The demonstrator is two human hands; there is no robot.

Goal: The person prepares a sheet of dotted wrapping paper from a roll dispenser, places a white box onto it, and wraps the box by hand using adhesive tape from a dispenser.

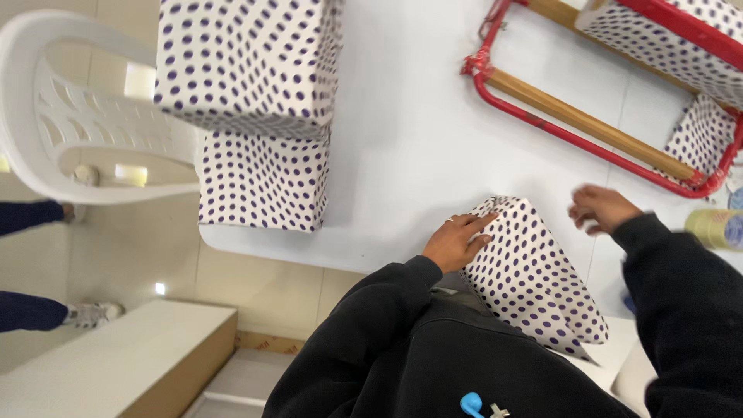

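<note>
Two stacked boxes [259, 116] wrapped in white paper with purple dots fill the eleven o'clock part of the white table [418, 124], the upper one overhanging the lower. At one o'clock lies a red metal frame with wooden bars [588, 128], and more dotted parcels [673, 39] sit inside and under it. A white plastic chair [85, 116] stands at nine o'clock, beyond the table edge.

Smaller and closer, at about five o'clock, is the box being wrapped [534, 271], standing tilted against the person's body at the near table edge. The left hand [458, 241] lies flat on its upper corner, fingers together and stretched along the fold, pressing the paper down. The right hand [600, 207] hovers at three o'clock, apart from the box, fingers loosely curled and holding nothing. A roll of yellowish tape [716, 228] lies just beyond it at the frame's edge.

To do this well, I judge the left palm should keep the fold taut and the crease sharp so the paper does not spring open while the other hand is away.

Hard to make out: the box's lower end is hidden behind the black sleeve, the tape roll is cut off by the picture's edge, and the right hand is blurred.
</note>
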